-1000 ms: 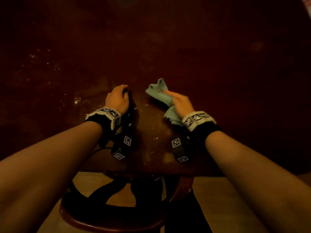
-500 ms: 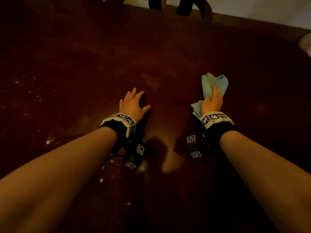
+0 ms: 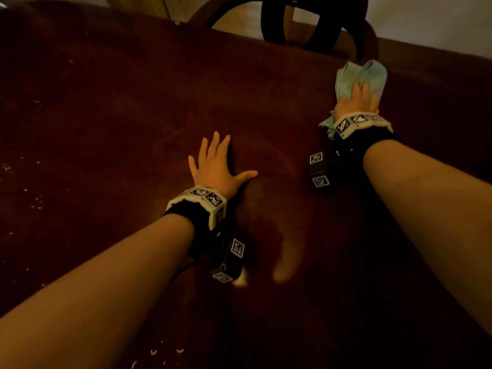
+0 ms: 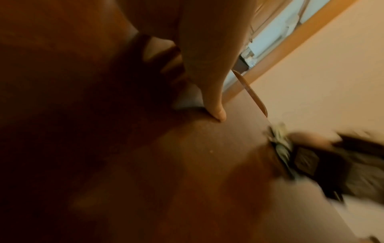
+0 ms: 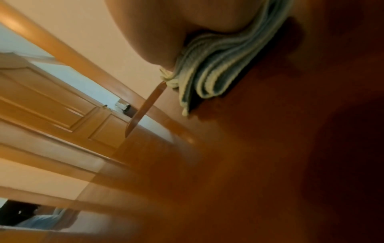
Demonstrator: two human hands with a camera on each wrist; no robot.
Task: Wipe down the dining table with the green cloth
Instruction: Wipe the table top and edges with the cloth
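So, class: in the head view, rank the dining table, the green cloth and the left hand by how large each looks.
1. dining table, fills most of the view.
2. left hand.
3. green cloth, partly hidden under the right hand.
Hand and cloth look close in size, and the cloth lies farther off, so that order is unsure.

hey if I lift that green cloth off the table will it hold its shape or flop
Likely flop: the green cloth lies bunched in soft folds under the right hand. Its thin layered edges in the right wrist view suggest it is light, and it probably slides easily on the glossy table.
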